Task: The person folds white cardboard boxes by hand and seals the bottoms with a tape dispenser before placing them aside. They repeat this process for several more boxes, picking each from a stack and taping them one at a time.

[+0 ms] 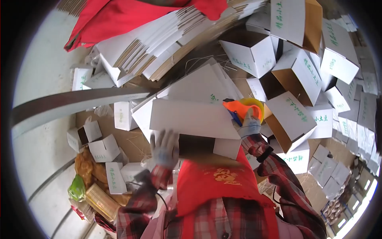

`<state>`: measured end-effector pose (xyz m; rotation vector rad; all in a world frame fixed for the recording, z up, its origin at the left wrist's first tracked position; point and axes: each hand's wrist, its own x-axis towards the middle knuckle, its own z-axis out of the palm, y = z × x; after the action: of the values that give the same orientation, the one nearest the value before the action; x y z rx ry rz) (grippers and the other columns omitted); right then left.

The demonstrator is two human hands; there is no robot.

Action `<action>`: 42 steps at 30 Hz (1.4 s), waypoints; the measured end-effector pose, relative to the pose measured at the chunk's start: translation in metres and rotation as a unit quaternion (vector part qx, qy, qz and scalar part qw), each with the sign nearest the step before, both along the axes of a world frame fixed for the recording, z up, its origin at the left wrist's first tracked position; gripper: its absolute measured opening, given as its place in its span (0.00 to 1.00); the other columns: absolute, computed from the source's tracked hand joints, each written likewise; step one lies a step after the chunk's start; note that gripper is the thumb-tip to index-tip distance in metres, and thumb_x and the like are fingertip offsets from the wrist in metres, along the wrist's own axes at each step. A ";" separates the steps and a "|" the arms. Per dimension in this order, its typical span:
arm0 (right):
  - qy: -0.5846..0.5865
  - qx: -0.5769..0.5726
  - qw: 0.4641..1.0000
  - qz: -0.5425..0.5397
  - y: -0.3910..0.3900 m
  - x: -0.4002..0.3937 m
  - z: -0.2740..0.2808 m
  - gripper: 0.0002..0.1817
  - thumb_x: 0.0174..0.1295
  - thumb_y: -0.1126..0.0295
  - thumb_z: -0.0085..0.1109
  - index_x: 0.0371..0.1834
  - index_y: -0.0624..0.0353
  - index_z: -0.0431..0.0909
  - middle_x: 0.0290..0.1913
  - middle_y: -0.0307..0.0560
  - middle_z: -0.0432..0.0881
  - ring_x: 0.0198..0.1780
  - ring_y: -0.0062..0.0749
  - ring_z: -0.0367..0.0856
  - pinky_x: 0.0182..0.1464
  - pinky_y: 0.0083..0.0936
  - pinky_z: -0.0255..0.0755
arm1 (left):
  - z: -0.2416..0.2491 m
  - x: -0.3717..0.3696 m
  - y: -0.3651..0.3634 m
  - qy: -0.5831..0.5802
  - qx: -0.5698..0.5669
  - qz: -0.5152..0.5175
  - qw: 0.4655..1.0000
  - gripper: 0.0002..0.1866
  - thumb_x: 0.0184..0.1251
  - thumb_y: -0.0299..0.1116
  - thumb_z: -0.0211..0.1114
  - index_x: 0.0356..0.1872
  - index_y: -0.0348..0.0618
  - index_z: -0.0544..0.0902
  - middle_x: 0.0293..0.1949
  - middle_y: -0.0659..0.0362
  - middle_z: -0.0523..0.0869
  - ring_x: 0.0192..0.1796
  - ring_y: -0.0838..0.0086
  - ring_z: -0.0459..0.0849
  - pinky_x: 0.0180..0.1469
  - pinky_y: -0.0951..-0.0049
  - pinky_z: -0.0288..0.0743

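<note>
In front of my red apron, a white cardboard box (193, 117) lies on flat white cartons (195, 87), its dark opening towards me. My left hand (165, 149), in a light glove, is at the box's left end, fingers apart, slightly blurred; it holds nothing. At the box's right end my gloved right hand (250, 124) is wrapped round an orange and blue tape dispenser (238, 109) with a roll of yellow tape (256, 106). The dispenser is beside the box's upper right corner; whether they touch is unclear.
Stacked flat cartons (147, 47) with a red cloth (119, 22) lie beyond. A grey curved bar (71, 101) reaches in from the left. Open white boxes (292, 115) with green writing crowd the right. Smaller boxes (104, 148) and a green bag (76, 188) are at left.
</note>
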<state>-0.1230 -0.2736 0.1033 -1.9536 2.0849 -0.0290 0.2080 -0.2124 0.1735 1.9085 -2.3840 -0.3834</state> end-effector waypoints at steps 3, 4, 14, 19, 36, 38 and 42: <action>0.007 0.156 0.987 -0.045 -0.007 0.003 0.029 0.47 0.46 0.41 0.59 0.60 0.70 0.60 0.40 0.59 0.80 0.42 0.46 0.80 0.49 0.35 0.67 | -0.073 -0.028 -0.073 -0.066 -0.063 0.089 0.992 0.31 0.56 0.45 0.55 0.63 0.49 0.65 0.67 0.51 0.60 0.70 0.56 0.53 0.70 0.49 0.37; -0.007 0.152 0.987 -0.059 -0.009 0.005 0.032 0.46 0.46 0.41 0.60 0.59 0.69 0.62 0.40 0.59 0.80 0.42 0.47 0.80 0.50 0.35 0.67 | -0.087 -0.025 -0.077 -0.051 -0.081 0.090 0.991 0.31 0.56 0.45 0.55 0.63 0.49 0.65 0.67 0.51 0.60 0.70 0.56 0.52 0.70 0.50 0.37; -0.479 0.357 0.802 0.018 -0.035 0.053 0.107 0.31 0.42 0.56 0.70 0.48 0.63 0.75 0.35 0.45 0.81 0.37 0.24 0.79 0.40 0.22 0.73 | -0.091 -0.014 -0.082 0.032 -0.132 0.104 0.985 0.30 0.53 0.42 0.59 0.60 0.50 0.68 0.65 0.53 0.62 0.70 0.57 0.54 0.70 0.54 0.41; -0.304 0.520 0.795 0.075 -0.020 0.116 0.092 0.33 0.40 0.54 0.70 0.50 0.62 0.75 0.33 0.46 0.81 0.32 0.25 0.80 0.32 0.22 0.75 | -0.060 -0.001 -0.071 0.279 -0.081 0.168 0.942 0.22 0.55 0.34 0.62 0.54 0.46 0.74 0.60 0.54 0.70 0.65 0.59 0.64 0.66 0.62 0.56; -0.329 0.483 0.801 0.127 -0.016 0.110 0.096 0.35 0.42 0.57 0.71 0.53 0.63 0.72 0.40 0.48 0.81 0.38 0.29 0.80 0.38 0.23 0.76 | -0.073 0.006 -0.006 0.628 0.087 0.397 0.664 0.10 0.63 0.25 0.49 0.35 0.35 0.80 0.30 0.58 0.82 0.33 0.77 0.79 0.36 0.79 0.72; -0.315 0.483 0.808 0.126 -0.016 0.104 0.095 0.34 0.43 0.57 0.71 0.53 0.63 0.72 0.41 0.49 0.81 0.39 0.29 0.80 0.40 0.23 0.75 | -0.112 0.072 -0.017 0.541 -0.095 0.406 0.730 0.12 0.65 0.25 0.47 0.34 0.36 0.81 0.28 0.58 0.83 0.30 0.74 0.79 0.34 0.75 0.73; -0.292 0.463 0.826 0.130 -0.012 0.089 0.090 0.33 0.43 0.58 0.70 0.52 0.64 0.74 0.41 0.50 0.81 0.40 0.30 0.80 0.44 0.24 0.74 | -0.141 0.152 -0.049 0.295 -0.030 0.457 0.839 0.11 0.60 0.38 0.58 0.23 0.49 0.84 0.32 0.56 0.84 0.31 0.67 0.81 0.36 0.69 0.75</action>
<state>-0.0339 -0.2852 0.1935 -1.3328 1.0751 0.3351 0.3603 -0.2614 0.0323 2.1857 -0.9432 -0.6531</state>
